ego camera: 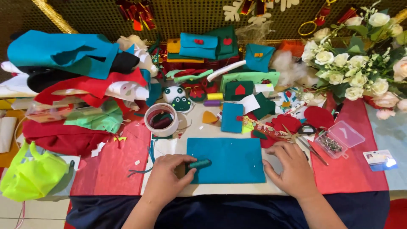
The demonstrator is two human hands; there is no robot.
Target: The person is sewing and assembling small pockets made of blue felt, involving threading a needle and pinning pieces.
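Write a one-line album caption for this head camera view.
Left hand pinches a small teal felt roll on a teal felt rectangle; right hand presses its edge amid craft scraps.

Bright, even light w/ soft shadows; wide-angle bending at edges.

Light is falling from above & spreading evenly over the table [360,169]; colours are showing saturated. The left hand [166,178] and right hand [292,169] are casting only faint, short shadows. White roses [352,72] are nearing overexposure; the clear plastic box [341,138] is catching mild glare. Centre is staying fairly sharp, fine detail is smearing a bit from compression. Top corners are going dim, w/ the mesh backdrop [190,17] darkening & lines curving toward the frame edges.
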